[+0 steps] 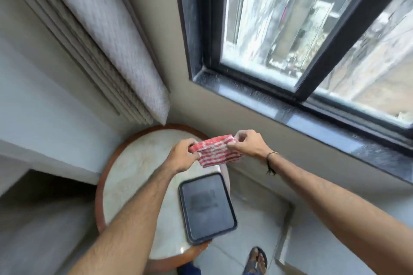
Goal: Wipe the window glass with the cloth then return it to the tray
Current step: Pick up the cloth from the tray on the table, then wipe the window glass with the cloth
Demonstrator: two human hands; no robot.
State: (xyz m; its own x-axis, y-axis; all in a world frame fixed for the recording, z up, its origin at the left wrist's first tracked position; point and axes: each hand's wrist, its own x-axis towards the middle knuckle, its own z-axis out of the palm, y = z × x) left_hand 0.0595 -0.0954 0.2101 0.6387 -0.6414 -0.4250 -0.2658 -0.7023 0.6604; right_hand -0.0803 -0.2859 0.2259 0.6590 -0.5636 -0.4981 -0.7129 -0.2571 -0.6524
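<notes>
A red-and-white checked cloth (216,152) is folded and held in the air above the round table, pinched at both ends. My left hand (182,156) grips its left end and my right hand (249,143) grips its right end. Below them a dark rectangular tray (188,227) lies on the table's right side, with nothing in it. The window glass (274,20) is up to the right, set in a black frame, and shows the street outside.
The round marble table (134,174) has a brown wooden rim. A grey curtain (107,35) hangs at the upper left. A dark stone window sill (301,123) runs beneath the glass. My sandalled foot (256,260) stands on the tiled floor.
</notes>
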